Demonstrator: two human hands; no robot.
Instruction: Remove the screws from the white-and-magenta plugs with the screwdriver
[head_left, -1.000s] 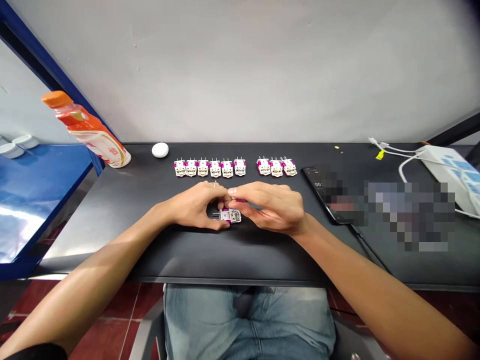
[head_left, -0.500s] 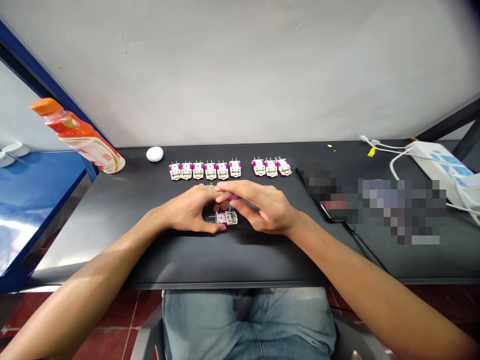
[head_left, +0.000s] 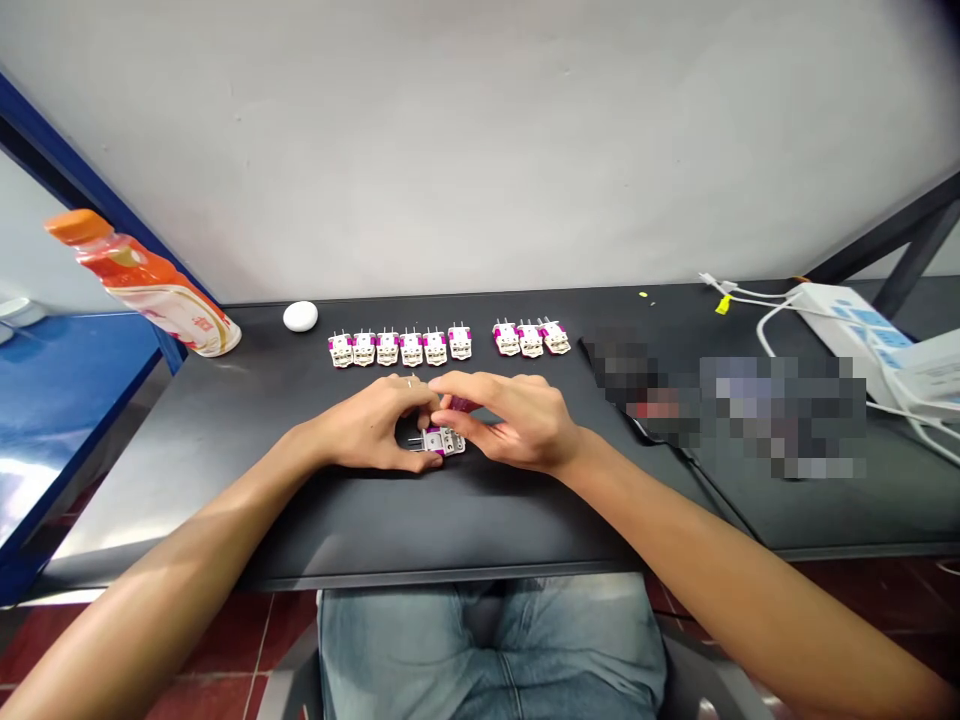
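A small white and purple part with metal pins [head_left: 444, 441] lies on its side on the black table. My left hand [head_left: 379, 425] grips it between thumb and fingers, the pins pointing toward my palm. Just above the part, my right hand [head_left: 517, 420] pinches a small dark purple piece [head_left: 463, 404], mostly hidden by the fingers. The fingertips of both hands meet there. Behind them stands a row of several similar white and purple parts [head_left: 387, 347], with three more [head_left: 530, 339] to the right.
An orange-capped bottle [head_left: 161, 290] and a white oval object [head_left: 301, 316] are at the left. To the right are a blurred dark area with a cable [head_left: 720, 490] and a white power strip [head_left: 847, 320] with white cords. The table's front edge [head_left: 450, 578] is near my lap.
The view has shifted slightly. My right hand has lowered the purple piece closer to the white and purple part, and its fingers have closed in more.
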